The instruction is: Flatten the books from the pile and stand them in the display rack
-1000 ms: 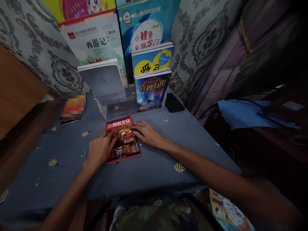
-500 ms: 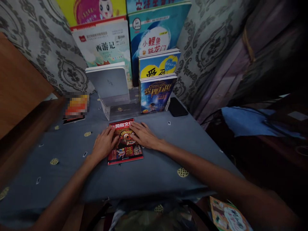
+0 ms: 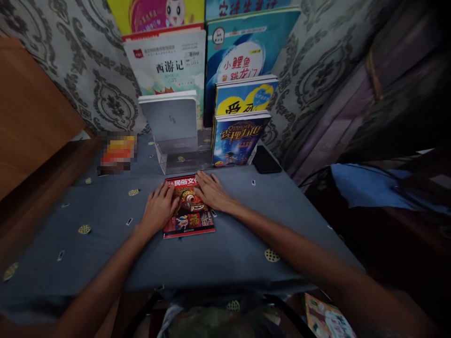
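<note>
A red and black book [image 3: 192,206] with a masked figure on its cover lies flat on the cloth-covered table [image 3: 232,253]. My left hand [image 3: 159,209] rests on its left edge, fingers stretched out. On the upper right side of the cover lies my right hand [image 3: 213,191], also with fingers extended. Neither hand is wrapped round the book. Just behind it stands a clear acrylic book stand [image 3: 188,163], which carries a grey notebook [image 3: 171,122] on the left and a blue book [image 3: 238,141] on the right.
Taller books, among them a white one [image 3: 169,63] and a teal one [image 3: 243,51], stand behind. A black phone [image 3: 267,160] lies right of the stand. At the back left is a pixelated orange item [image 3: 118,152]. Another book [image 3: 327,317] sits below the table's front edge.
The view has shifted, so the table and books appear slightly further right. Both hands stay on the red and black book; the right hand's fingers have moved slightly toward its edge.
</note>
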The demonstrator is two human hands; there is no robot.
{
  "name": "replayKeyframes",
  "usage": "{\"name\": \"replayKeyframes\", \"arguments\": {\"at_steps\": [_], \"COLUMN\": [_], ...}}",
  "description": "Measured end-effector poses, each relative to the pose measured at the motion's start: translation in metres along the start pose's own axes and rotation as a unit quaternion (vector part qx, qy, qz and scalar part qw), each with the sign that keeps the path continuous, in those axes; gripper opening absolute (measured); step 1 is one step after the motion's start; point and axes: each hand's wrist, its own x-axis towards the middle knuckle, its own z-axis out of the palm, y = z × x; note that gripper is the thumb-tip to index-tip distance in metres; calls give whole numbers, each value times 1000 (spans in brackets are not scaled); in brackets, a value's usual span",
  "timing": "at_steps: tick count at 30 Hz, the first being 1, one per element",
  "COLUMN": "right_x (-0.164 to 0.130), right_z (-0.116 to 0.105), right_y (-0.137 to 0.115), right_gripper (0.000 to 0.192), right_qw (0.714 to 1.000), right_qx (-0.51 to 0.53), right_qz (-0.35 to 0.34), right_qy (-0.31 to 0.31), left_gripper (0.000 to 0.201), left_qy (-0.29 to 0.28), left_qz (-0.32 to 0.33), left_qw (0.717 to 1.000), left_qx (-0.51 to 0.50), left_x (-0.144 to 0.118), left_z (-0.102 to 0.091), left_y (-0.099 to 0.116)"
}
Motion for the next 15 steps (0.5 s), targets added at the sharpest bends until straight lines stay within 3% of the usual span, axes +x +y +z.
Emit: {"name": "replayKeyframes", "arguments": {"at_steps": [15], "right_x": [-61], "right_z": [15], "right_y": [-20], "right_gripper": [81], "right_qw": [1000], "right_qx": [-11], "right_qz": [-17], "right_qy": [16], "left_gripper": [49], "left_qy": [4], "left_qz": [-43], "left_qw": [999], "left_qx": [-24], "left_x": [-4], "left_z": [6], "left_y": [3]}}
